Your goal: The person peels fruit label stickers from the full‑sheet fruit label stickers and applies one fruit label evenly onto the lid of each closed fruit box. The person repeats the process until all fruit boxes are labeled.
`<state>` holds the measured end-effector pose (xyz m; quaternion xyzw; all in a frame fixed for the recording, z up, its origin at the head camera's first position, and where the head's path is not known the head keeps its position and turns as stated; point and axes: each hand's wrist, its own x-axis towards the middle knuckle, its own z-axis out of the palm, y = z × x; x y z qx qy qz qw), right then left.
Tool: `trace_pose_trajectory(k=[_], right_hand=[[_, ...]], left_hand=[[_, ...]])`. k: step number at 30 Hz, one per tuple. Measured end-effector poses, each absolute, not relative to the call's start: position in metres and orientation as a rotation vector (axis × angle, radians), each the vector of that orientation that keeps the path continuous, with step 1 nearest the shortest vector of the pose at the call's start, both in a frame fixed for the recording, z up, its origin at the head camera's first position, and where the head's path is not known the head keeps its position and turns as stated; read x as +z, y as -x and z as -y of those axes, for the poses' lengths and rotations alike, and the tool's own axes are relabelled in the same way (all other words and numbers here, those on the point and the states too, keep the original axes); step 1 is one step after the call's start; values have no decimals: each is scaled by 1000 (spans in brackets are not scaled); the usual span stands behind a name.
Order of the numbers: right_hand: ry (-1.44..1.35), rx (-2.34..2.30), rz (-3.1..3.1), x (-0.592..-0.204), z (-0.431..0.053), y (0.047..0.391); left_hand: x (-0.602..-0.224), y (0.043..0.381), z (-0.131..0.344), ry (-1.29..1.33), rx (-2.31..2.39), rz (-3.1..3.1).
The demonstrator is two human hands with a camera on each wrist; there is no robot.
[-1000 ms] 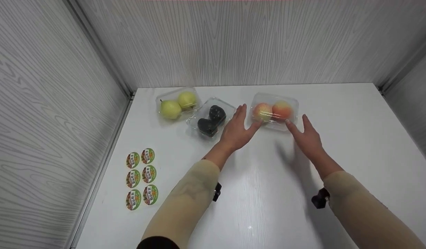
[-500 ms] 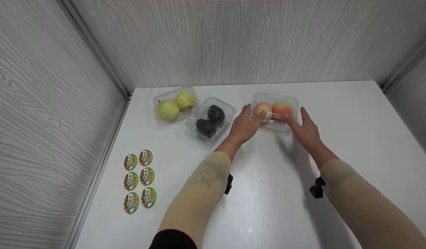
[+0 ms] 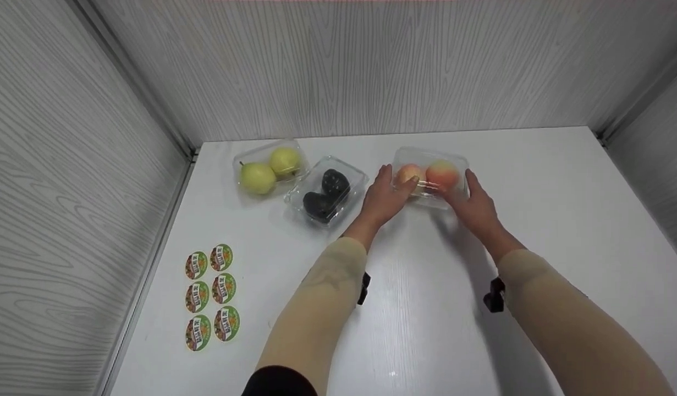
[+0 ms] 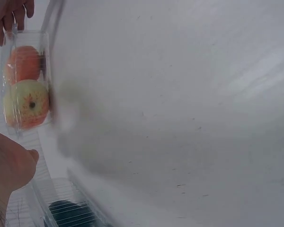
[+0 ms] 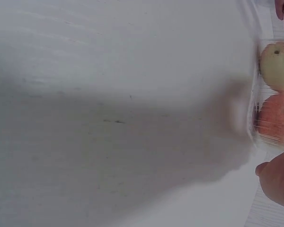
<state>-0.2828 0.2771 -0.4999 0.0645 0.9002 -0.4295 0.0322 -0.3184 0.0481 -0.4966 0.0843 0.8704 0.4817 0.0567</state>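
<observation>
A clear plastic box (image 3: 430, 153) holding two red-and-yellow fruits that look like peaches (image 3: 442, 175) stands on the white table. My left hand (image 3: 383, 199) is at its left side, thumb over the near edge. On the other side is my right hand (image 3: 473, 208), its thumb by the front of the lid. The fingers of both hands look mostly straight, partly hidden behind the box. In the left wrist view, a gap shows between the left hand (image 4: 12, 163) and the box (image 4: 45, 71). The right wrist view shows the right thumb (image 5: 270, 175) just below the box's end.
Left of my left hand lies a clear box (image 3: 353, 175) with two dark, avocado-like fruits. Behind it, another clear box (image 3: 256, 154) holds two yellow-green pears (image 3: 257, 177). Several round fruit-picture stickers (image 3: 224, 287) lie in two columns at left. A grey wood-grain wall (image 3: 371, 66) rises behind the table.
My left hand has moved right and up to the box's left side. My right hand has come in closer on its right. The view has shifted slightly; the boxes stay in place.
</observation>
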Motion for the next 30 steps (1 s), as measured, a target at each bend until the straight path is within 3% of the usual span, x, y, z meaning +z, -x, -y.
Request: trace_pose_trajectory(k=[15, 30], right_hand=[[-107, -1344, -2762, -507, -279, 286], [-53, -1326, -2730, -517, -276, 278]], left_hand=[[-508, 320, -50, -329, 1385, -2687], [-528, 304, -42, -517, 1026, -3060]])
